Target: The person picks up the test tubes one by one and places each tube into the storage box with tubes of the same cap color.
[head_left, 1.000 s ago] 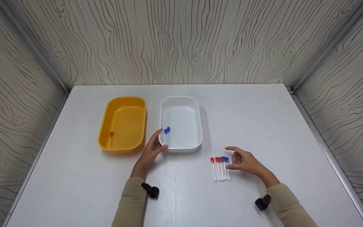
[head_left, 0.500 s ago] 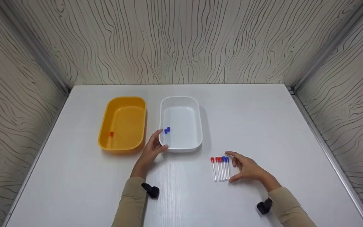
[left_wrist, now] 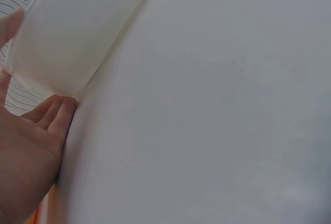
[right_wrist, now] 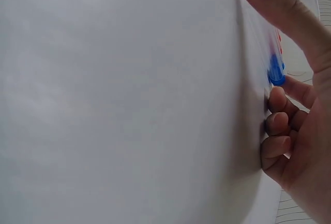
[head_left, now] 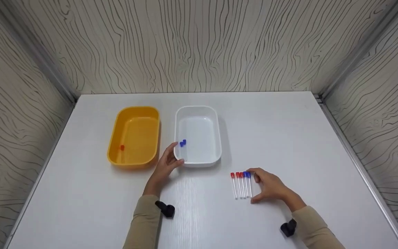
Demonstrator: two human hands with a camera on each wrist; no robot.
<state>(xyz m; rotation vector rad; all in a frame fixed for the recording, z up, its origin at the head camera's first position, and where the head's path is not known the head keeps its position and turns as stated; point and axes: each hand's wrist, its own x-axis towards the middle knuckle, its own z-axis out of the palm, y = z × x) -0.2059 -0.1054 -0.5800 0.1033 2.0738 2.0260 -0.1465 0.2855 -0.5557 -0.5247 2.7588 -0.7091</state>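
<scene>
In the head view a row of clear capped tubes lies on the table, three with red caps [head_left: 232, 175] on the left and two with blue caps [head_left: 245, 174] on the right. My right hand [head_left: 269, 186] spans the rightmost blue-capped tube [right_wrist: 277, 71] lengthwise, index fingertip at the cap and thumb near the other end. Its remaining fingers are bent against the table in the right wrist view. My left hand [head_left: 164, 167] holds the near left corner of the white tray [head_left: 202, 135], thumb and fingers around it. Two blue-capped tubes [head_left: 184, 141] lie inside that tray.
Left of the white tray stands a yellow tray [head_left: 140, 133] holding one red-capped tube [head_left: 122, 148]. Patterned panels [head_left: 195, 48] enclose the white table [head_left: 275, 131] at the back and both sides.
My right hand has come down around the rightmost tube; its thumb has shifted toward the tube's near end and its index finger onto the cap. The left hand and trays stay put.
</scene>
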